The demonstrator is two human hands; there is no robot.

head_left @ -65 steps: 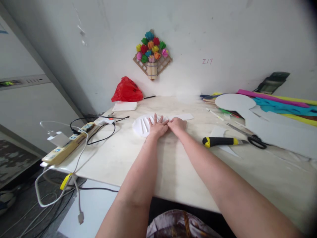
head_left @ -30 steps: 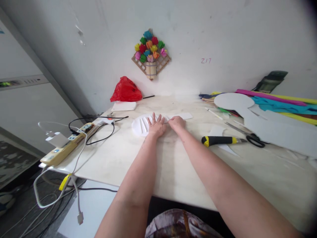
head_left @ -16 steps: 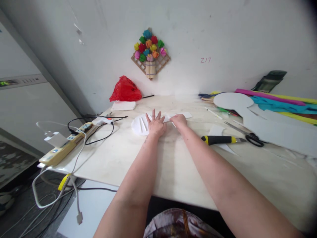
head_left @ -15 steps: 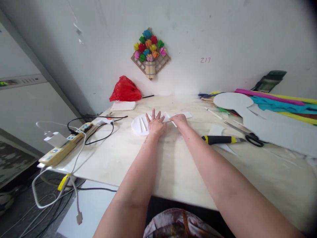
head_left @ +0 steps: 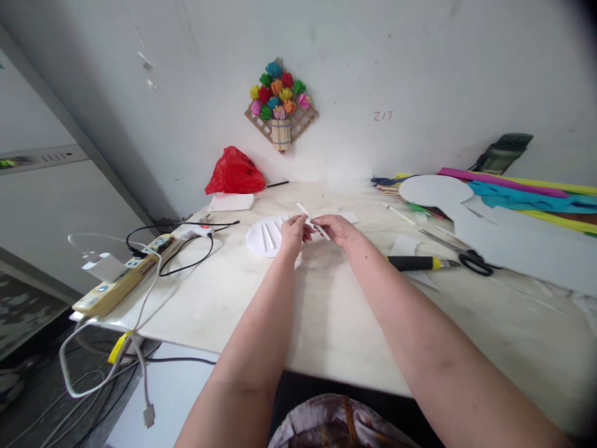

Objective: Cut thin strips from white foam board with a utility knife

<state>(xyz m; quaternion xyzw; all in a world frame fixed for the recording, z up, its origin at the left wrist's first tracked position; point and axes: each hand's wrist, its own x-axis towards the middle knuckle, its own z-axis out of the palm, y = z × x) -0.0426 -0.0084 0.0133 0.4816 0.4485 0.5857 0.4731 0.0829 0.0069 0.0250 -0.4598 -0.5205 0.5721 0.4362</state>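
White strip: slanted between my hands.
Right hand: I pinch the lower part.
Left hand: closed on the upper part, likely for steadiness.
Ribbed disc: flat, beside my left.

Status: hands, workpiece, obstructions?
Left hand and right hand hold narrow white strip. Round white disc left of it. Black-and-yellow utility knife right, clear of hands.
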